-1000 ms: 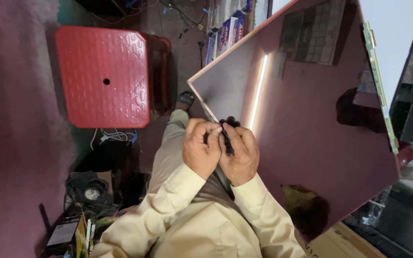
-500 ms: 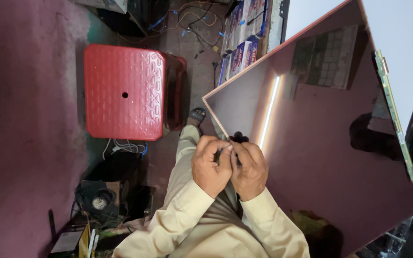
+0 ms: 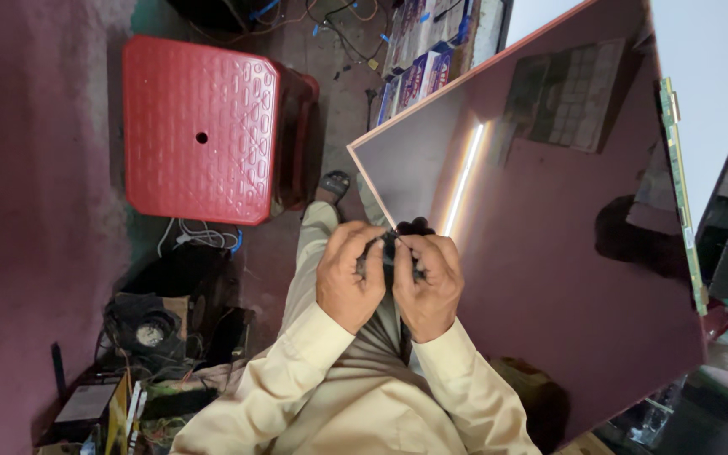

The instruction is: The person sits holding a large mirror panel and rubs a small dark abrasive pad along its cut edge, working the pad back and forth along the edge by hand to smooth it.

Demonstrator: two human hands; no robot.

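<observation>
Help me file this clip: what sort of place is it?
Probably an electronics repair workshop: a large bare display panel leans beside the hands, loose wires and device parts crowd the floor near a red plastic stool.

stool [image 3: 200,126] left of panel [image 3: 549,253], hands [image 3: 389,282] between

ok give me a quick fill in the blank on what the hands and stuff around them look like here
1. Both hands, left hand and right hand, pinch a small ____ object together.
2. The plastic stool on the floor is ____.
3. The big glossy panel lies to the ____ of the hands.
4. The sleeves are ____ in colour.

Missing words: black; red; right; beige
</observation>
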